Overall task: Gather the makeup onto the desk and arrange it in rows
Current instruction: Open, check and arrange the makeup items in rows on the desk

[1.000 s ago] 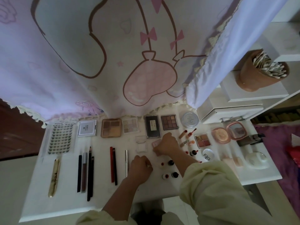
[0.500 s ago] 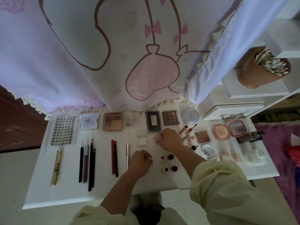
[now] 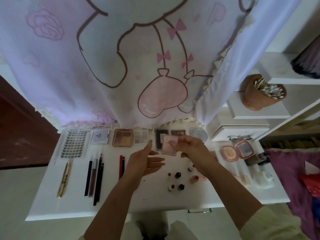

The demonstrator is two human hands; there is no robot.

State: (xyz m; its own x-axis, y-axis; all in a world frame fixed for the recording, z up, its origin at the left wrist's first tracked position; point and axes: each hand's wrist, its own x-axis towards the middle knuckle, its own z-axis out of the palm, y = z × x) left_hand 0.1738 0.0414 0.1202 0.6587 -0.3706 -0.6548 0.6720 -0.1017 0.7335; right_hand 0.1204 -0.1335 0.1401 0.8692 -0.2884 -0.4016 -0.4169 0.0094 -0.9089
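Observation:
My right hand [image 3: 194,151] holds a small pink square compact [image 3: 169,144] lifted above the white desk [image 3: 52,201]. Just to its left, my left hand [image 3: 143,161] hovers open with fingers stretched toward the compact. Along the back of the desk runs a row of flat items: a lash tray [image 3: 74,144], a silver compact [image 3: 100,139], a brown palette [image 3: 122,140], a pale palette [image 3: 141,137], two dark palettes partly hidden by the pink compact, and a round jar [image 3: 199,134]. Pencils [image 3: 95,172], a gold tube [image 3: 64,177] and red pencils [image 3: 121,165] form a second row. Small bottles [image 3: 176,181] stand near the front.
An open pink blush compact [image 3: 235,150] and other loose makeup lie at the desk's right end. White drawers [image 3: 237,129] and a brown cup of cotton swabs [image 3: 261,94] stand at the back right. A printed curtain [image 3: 121,66] hangs behind the desk.
My right hand has lifted the pink compact off the desk. My left hand, curled on the desk before, has opened and risen toward the compact.

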